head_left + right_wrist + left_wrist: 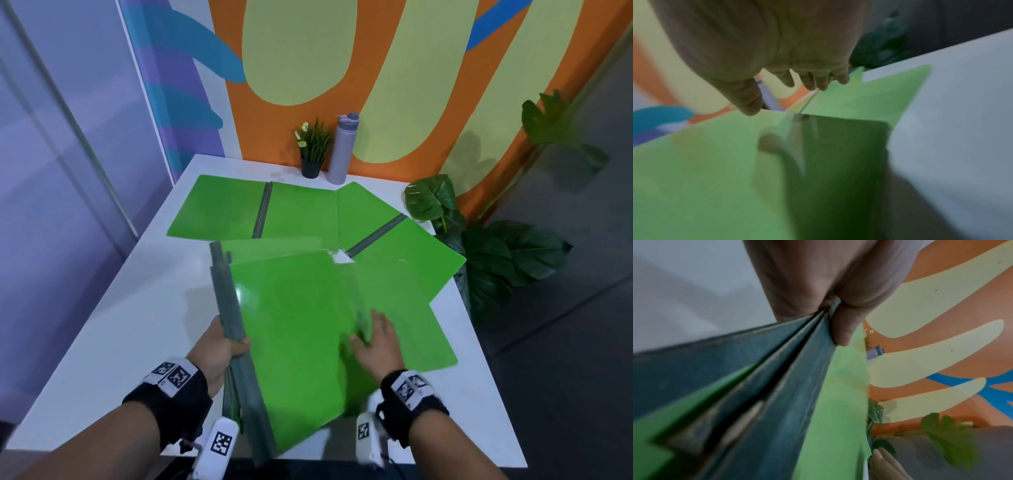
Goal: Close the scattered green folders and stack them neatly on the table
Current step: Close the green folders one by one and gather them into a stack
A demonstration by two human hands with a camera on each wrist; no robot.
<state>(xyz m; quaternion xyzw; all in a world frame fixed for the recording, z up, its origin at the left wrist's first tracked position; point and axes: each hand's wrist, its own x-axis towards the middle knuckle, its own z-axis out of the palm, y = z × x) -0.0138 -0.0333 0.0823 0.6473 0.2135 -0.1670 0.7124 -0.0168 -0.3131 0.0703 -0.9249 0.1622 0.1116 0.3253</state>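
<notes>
Head cam: high, looks forward and down across the white surface toward the mural wall. Left wrist cam: very close, along the closed folders' spines. Right wrist cam: close, blurred, above the covers. All three share the green folders.

White table stood against orange mural wall with pale yellow and blue shapes; frosted glass partition at left; dark grey floor at right; large leafy plant beside table's far right corner; soft, even light
</notes>
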